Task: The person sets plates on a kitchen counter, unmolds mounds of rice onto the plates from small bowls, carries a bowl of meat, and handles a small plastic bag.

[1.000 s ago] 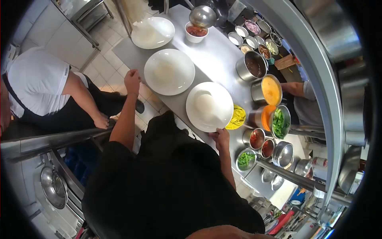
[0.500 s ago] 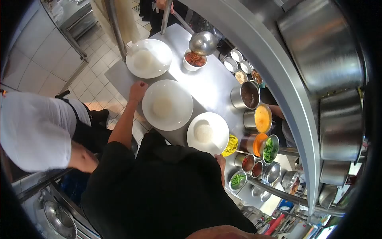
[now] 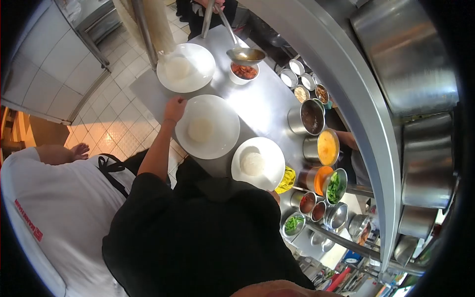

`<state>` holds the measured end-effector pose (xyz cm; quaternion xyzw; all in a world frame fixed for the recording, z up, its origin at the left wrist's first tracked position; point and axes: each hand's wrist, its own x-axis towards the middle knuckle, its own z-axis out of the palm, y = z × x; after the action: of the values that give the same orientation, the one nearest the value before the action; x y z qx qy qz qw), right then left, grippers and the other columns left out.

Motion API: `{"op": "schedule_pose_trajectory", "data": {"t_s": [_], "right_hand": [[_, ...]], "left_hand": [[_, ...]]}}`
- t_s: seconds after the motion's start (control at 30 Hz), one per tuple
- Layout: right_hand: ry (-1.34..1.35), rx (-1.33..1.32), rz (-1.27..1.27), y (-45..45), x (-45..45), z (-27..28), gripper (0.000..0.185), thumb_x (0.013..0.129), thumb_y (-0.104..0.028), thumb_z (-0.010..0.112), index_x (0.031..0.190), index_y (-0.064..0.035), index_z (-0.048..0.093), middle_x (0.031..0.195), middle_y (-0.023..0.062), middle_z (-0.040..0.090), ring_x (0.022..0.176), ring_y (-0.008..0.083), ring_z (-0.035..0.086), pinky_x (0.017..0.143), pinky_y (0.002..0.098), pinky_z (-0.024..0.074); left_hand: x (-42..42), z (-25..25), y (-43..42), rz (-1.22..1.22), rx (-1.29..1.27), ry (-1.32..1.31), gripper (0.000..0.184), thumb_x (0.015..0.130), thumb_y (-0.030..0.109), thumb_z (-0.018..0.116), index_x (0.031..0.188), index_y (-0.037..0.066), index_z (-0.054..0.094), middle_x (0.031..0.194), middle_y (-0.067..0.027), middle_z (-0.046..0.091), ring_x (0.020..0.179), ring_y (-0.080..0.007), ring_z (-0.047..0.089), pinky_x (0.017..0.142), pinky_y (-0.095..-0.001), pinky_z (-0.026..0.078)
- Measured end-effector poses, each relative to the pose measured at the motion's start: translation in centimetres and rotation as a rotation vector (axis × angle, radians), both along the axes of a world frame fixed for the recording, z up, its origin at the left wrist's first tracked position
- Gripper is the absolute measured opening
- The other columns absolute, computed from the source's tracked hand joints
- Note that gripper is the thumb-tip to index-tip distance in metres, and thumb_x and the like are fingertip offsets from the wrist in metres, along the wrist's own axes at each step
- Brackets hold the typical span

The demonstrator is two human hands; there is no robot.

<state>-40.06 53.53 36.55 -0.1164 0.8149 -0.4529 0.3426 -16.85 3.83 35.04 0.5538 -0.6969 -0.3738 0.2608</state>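
Three white plates stand before me on the steel counter: a far plate [image 3: 203, 59], a middle plate [image 3: 222, 131] and a near plate [image 3: 272, 168]. A pale round mark or portion shows in the well of each. My left hand [image 3: 174, 108] has its fingers curled at the middle plate's left rim; what is between them is hidden. At the near plate's lower edge, only a bit of my right hand [image 3: 275, 195] shows, its fingers hidden. Across the counter, another person's hand [image 3: 213, 4] holds a ladle [image 3: 246, 55] over a white bowl [image 3: 241, 80] of red chunky food.
Pots of brown sauce [image 3: 311, 118] and yellow-orange sauce [image 3: 327, 147], green leaves [image 3: 336, 187] and several small containers line the right side. A yellow crumpled item [image 3: 286, 180] lies beside the near plate. A shelf [image 3: 366, 128] arches overhead. A person in white [image 3: 74, 208] stands close at left.
The ladle has tipped over, its hollow now showing above the bowl. The person in white has come closer and turned, an arm now stretched out behind. My hands have hardly moved.
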Motion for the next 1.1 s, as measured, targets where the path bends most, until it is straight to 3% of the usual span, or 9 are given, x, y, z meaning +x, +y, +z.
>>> {"op": "schedule_pose_trajectory", "data": {"t_s": [0.07,0.27,0.37,0.57,0.67,0.77,0.87,0.97,1.1], "right_hand": [[-0.257,-0.001,-0.214,-0.8,-0.1,1.2,0.025,0.084,-0.021,0.054,0.087,0.0036,0.059,0.067,0.0115,0.061,0.057,0.0195,0.06,0.053,0.0298,0.0468],[-0.038,0.159,-0.08,1.0,-3.4,-2.5,0.02,0.08,-0.017,0.057,0.072,0.0006,0.058,0.068,0.0121,0.061,0.059,0.0249,0.058,0.055,0.0354,0.043],[0.739,0.106,0.523,1.9,-4.3,-2.7,0.016,0.074,-0.016,0.06,0.07,-0.0004,0.057,0.069,0.0162,0.058,0.061,0.0307,0.057,0.056,0.0371,0.0426],[0.625,0.346,0.67,3.4,-6.2,-5.2,0.018,0.077,-0.02,0.058,0.075,-0.0013,0.059,0.07,0.018,0.056,0.067,0.0333,0.058,0.059,0.0393,0.043],[0.059,0.265,0.069,2.9,-5.5,-5.5,0.021,0.081,-0.022,0.056,0.078,-0.0019,0.059,0.069,0.0178,0.056,0.067,0.0339,0.059,0.059,0.0405,0.043],[0.532,0.282,0.49,3.2,-5.2,-4.4,0.021,0.083,-0.024,0.055,0.08,-0.0037,0.061,0.067,0.0173,0.056,0.067,0.0342,0.058,0.059,0.0415,0.043],[0.678,0.618,0.695,7.2,-7.4,-10.5,0.024,0.086,-0.028,0.054,0.082,-0.0065,0.063,0.07,0.0174,0.058,0.07,0.0345,0.059,0.061,0.0437,0.0442],[0.301,0.51,0.215,7.5,-6.8,-11.4,0.024,0.088,-0.023,0.051,0.079,-0.0037,0.061,0.068,0.0114,0.058,0.068,0.028,0.059,0.06,0.0435,0.044],[-0.144,-0.074,-0.276,-2.2,0.3,1.9,0.016,0.084,-0.019,0.054,0.093,-0.0052,0.058,0.081,0.0081,0.062,0.07,0.0248,0.063,0.061,0.0362,0.0516]], "left_hand": [[0.0,0.4,0.5,0.016,-0.014,0.002,0.024,0.081,0.024,0.062,0.089,0.003,0.067,0.084,-0.0159,0.068,0.08,-0.031,0.065,0.072,-0.0396,0.05],[-0.5,1.6,1.2,0.08,-0.013,-0.066,0.021,0.081,0.023,0.06,0.089,0.006,0.068,0.084,-0.0146,0.067,0.08,-0.0319,0.064,0.072,-0.0408,0.05],[-2.5,4.8,1.7,0.061,-0.106,-0.137,0.02,0.083,0.023,0.057,0.09,0.008,0.068,0.089,-0.0149,0.067,0.085,-0.0344,0.063,0.075,-0.0419,0.05],[-11.4,4.8,-0.5,-0.268,-0.13,0.168,0.026,0.083,0.02,0.06,0.105,0.006,0.062,0.095,-0.0164,0.066,0.087,-0.0324,0.063,0.079,-0.0401,0.05],[-16.5,2.3,-1.9,-0.386,-0.128,0.072,0.042,0.081,0.015,0.063,0.122,0.009,0.054,0.104,-0.0164,0.065,0.095,-0.0321,0.062,0.086,-0.0404,0.048],[-19.3,0.5,-2.7,-0.479,-0.135,0.002,0.05,0.082,0.012,0.057,0.13,0.012,0.043,0.123,-0.0167,0.055,0.114,-0.0319,0.054,0.095,-0.0426,0.043],[-21.4,-0.7,-3.9,-0.464,-0.025,0.047,0.027,0.081,0.009,0.053,0.107,0.005,0.052,0.104,-0.0218,0.06,0.103,-0.0369,0.058,0.087,-0.0465,0.046],[-22.6,-1.6,-5.0,-0.452,-0.075,0.056,0.022,0.085,0.021,0.05,0.085,0.0,0.057,0.085,-0.0269,0.063,0.087,-0.0416,0.062,0.078,-0.0506,0.048],[-21.0,1.0,-4.5,-0.576,-0.194,0.169,0.019,0.077,0.015,0.067,0.086,0.003,0.056,0.092,-0.02,0.063,0.091,-0.0371,0.061,0.08,-0.0455,0.047]]}}
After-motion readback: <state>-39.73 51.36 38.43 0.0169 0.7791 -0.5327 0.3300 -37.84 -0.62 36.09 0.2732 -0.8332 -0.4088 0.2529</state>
